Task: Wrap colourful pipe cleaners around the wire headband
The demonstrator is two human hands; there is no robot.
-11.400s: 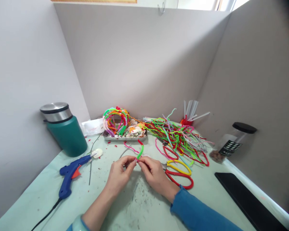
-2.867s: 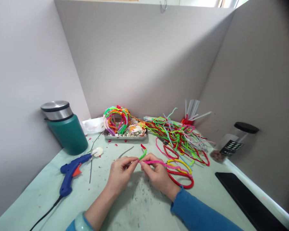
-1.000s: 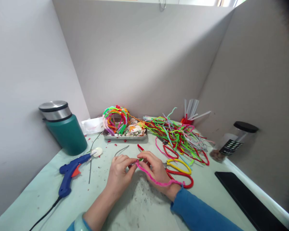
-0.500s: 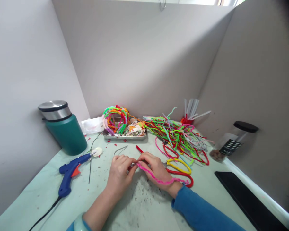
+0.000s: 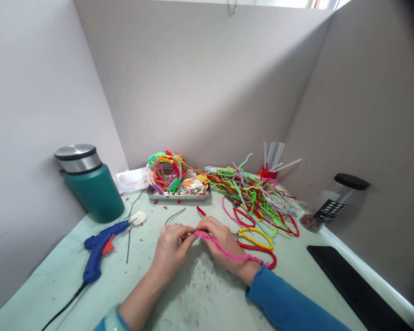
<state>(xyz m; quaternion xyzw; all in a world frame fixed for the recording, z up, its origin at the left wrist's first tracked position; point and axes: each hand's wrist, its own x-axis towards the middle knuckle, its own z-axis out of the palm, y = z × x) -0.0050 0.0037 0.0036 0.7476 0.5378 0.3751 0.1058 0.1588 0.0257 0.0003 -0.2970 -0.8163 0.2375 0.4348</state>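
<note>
My left hand (image 5: 172,243) and my right hand (image 5: 221,241) meet fingertip to fingertip over the middle of the table. Between them they pinch one end of a fuzzy pink pipe cleaner (image 5: 224,252), whose loose length trails across the back of my right hand to the wrist. A thin grey stem (image 5: 175,215) pokes out behind my left hand, and a short red pipe cleaner tip (image 5: 201,211) shows beyond my right fingers. Scissors (image 5: 257,239) with red and yellow handles lie beside my right hand, their blades mostly hidden by it.
A blue glue gun (image 5: 98,253) and a green bottle (image 5: 93,191) stand left. Behind are a metal tray (image 5: 179,197) of wooden pieces and pipe cleaner rings (image 5: 167,158). Right are a pipe cleaner heap (image 5: 251,188), a jar (image 5: 334,202) and a black slab (image 5: 355,285).
My fingers have shifted very slightly at the pinch, and the grey stem and red tip have moved a little to the right. Everything else stays in place.
</note>
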